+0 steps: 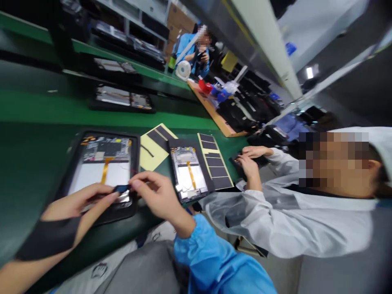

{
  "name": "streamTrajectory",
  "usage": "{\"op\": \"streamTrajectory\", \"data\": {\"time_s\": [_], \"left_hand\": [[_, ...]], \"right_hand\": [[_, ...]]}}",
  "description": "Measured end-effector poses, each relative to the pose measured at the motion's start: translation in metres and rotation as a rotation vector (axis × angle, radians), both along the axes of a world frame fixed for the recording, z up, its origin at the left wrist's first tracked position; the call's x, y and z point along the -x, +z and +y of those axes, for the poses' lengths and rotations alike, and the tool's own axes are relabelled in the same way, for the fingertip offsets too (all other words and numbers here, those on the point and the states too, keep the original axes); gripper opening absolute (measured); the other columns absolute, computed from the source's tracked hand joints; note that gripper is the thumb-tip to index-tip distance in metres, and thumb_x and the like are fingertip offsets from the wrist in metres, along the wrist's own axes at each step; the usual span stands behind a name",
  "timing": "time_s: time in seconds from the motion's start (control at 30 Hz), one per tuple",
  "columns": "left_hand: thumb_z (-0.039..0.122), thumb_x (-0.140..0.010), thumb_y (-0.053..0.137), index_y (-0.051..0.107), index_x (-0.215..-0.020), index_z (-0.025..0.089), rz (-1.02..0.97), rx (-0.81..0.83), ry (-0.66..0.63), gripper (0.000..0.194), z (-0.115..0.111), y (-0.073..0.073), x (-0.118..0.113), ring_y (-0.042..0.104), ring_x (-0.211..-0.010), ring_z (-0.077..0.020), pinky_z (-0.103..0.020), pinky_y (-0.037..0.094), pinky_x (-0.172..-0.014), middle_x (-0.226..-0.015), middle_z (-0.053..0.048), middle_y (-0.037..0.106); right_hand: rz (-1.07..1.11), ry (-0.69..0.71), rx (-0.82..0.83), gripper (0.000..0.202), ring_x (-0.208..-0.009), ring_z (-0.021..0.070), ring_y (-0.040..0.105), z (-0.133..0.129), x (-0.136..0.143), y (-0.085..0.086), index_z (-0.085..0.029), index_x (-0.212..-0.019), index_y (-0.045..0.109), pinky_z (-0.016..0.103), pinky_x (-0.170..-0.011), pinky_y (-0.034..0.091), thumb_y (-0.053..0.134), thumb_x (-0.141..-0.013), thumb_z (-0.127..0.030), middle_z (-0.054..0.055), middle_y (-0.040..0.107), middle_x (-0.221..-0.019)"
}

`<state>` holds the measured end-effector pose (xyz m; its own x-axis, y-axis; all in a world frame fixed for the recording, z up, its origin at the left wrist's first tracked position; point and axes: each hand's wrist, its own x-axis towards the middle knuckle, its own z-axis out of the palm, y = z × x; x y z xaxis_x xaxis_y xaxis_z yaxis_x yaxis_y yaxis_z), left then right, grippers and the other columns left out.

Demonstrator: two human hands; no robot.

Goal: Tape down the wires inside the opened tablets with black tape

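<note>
A small dark rectangular part (121, 188) with a bluish face is pinched between the thumb and fingers of my left hand (82, 200), which wears a black wrist band. At the part's right end, my right hand (157, 194) closes thumb against forefinger; what lies in that pinch is too small to make out. Both hands are over the lower part of an opened tablet (104, 175), which lies in a black tray (134, 204). Its circuit board, silver battery area and orange ribbon cable show. My left hand hides the tablet's lower edge.
Right of the tray lies a second opened tablet (188, 171) on black backing, between a yellow sheet (150, 157) and a sheet of black adhesive pieces (216, 163). A co-worker in white (275, 212) works close at right. More opened tablets (122, 98) sit behind.
</note>
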<state>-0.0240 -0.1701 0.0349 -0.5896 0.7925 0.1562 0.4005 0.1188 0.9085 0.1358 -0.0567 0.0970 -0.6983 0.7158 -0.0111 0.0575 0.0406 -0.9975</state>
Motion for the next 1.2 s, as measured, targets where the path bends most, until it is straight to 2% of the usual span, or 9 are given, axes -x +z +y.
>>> {"op": "streamTrajectory", "data": {"time_s": [0.07, 0.17, 0.27, 0.37, 0.53, 0.63, 0.87, 1.03, 1.2], "left_hand": [[0.063, -0.088, 0.061, 0.074, -0.087, 0.019, -0.059, 0.102, -0.265, 0.046, 0.008, 0.028, -0.005, 0.074, -0.075, -0.0195, -0.023, 0.061, -0.067, -0.083, -0.001, 0.077], [0.046, -0.096, 0.058, 0.074, -0.092, 0.019, 0.115, -0.009, -0.343, 0.032, 0.020, 0.046, -0.003, 0.071, -0.072, -0.0172, -0.023, 0.058, -0.066, -0.084, -0.003, 0.077], [0.028, -0.100, 0.055, 0.074, -0.106, 0.020, 0.474, -0.251, -0.549, 0.022, 0.021, 0.037, 0.010, 0.071, -0.104, -0.0218, -0.033, 0.059, -0.092, -0.111, -0.009, 0.076], [0.021, -0.100, 0.053, 0.074, -0.106, 0.020, 0.789, -0.341, -0.718, 0.021, 0.016, 0.015, 0.028, 0.056, -0.135, -0.0303, -0.050, 0.044, -0.116, -0.135, -0.012, 0.068], [0.017, -0.098, 0.055, 0.072, -0.116, 0.026, 0.934, -0.302, -0.751, 0.027, 0.008, -0.008, 0.068, 0.046, -0.146, -0.0274, -0.052, 0.029, -0.125, -0.141, -0.005, 0.066], [0.018, -0.098, 0.053, 0.070, -0.122, 0.030, 0.927, -0.308, -0.757, 0.032, 0.005, -0.010, 0.081, 0.047, -0.145, -0.0257, -0.050, 0.030, -0.124, -0.141, -0.003, 0.066], [0.018, -0.096, 0.055, 0.073, -0.119, 0.031, 0.919, -0.273, -0.729, 0.032, 0.004, -0.009, 0.076, 0.050, -0.142, -0.0279, -0.052, 0.035, -0.121, -0.141, -0.002, 0.066], [0.017, -0.094, 0.057, 0.073, -0.116, 0.030, 0.903, -0.283, -0.718, 0.030, 0.006, -0.006, 0.075, 0.050, -0.143, -0.0271, -0.051, 0.036, -0.121, -0.141, -0.002, 0.066], [0.017, -0.098, 0.053, 0.069, -0.117, 0.025, 0.979, -0.303, -0.665, 0.026, 0.001, -0.001, 0.070, 0.050, -0.142, -0.0281, -0.051, 0.038, -0.118, -0.142, -0.003, 0.064]], "right_hand": [[0.009, 0.039, -0.042, 0.027, -0.087, 0.0176, 0.070, 0.007, -0.002, 0.000, -0.021, -0.099, 0.078, 0.027, -0.076, 0.056, 0.080, -0.081, -0.042, 0.003, 0.075, -0.094], [0.036, -0.006, -0.075, 0.016, -0.083, 0.0168, 0.067, 0.023, -0.007, 0.001, -0.022, -0.090, 0.077, 0.028, -0.075, 0.055, 0.080, -0.083, -0.036, 0.003, 0.072, -0.090], [-0.019, -0.030, -0.086, 0.012, -0.075, 0.0148, 0.063, 0.040, -0.017, 0.006, -0.023, -0.088, 0.080, 0.027, -0.065, 0.052, 0.080, -0.083, -0.034, 0.003, 0.070, -0.090], [-0.115, 0.074, -0.040, 0.011, -0.073, 0.0138, 0.061, 0.041, -0.027, 0.009, -0.025, -0.091, 0.084, 0.024, -0.056, 0.049, 0.079, -0.084, -0.032, 0.004, 0.068, -0.093], [-0.266, 0.199, 0.029, 0.016, -0.067, 0.0115, 0.064, 0.013, -0.017, 0.002, -0.023, -0.096, 0.084, 0.024, -0.056, 0.051, 0.070, -0.089, -0.018, 0.003, 0.067, -0.093], [-0.352, 0.230, -0.112, 0.017, -0.059, 0.0090, 0.060, 0.004, -0.003, -0.002, -0.021, -0.097, 0.083, 0.025, -0.060, 0.050, 0.071, -0.089, -0.011, 0.002, 0.071, -0.090], [-0.412, 0.283, -0.450, 0.013, -0.077, 0.0131, 0.064, 0.008, 0.006, -0.007, -0.019, -0.094, 0.082, 0.025, -0.069, 0.049, 0.075, -0.089, -0.009, 0.003, 0.068, -0.092], [-0.342, 0.333, -0.680, 0.016, -0.082, 0.0151, 0.065, 0.007, 0.002, -0.013, -0.020, -0.102, 0.080, 0.026, -0.070, 0.051, 0.065, -0.098, -0.017, 0.004, 0.065, -0.094], [-0.518, 0.267, -0.878, 0.021, -0.083, 0.0184, 0.065, 0.000, 0.000, -0.010, -0.020, -0.118, 0.073, 0.028, -0.066, 0.052, 0.061, -0.101, -0.025, 0.008, 0.064, -0.105]]}}
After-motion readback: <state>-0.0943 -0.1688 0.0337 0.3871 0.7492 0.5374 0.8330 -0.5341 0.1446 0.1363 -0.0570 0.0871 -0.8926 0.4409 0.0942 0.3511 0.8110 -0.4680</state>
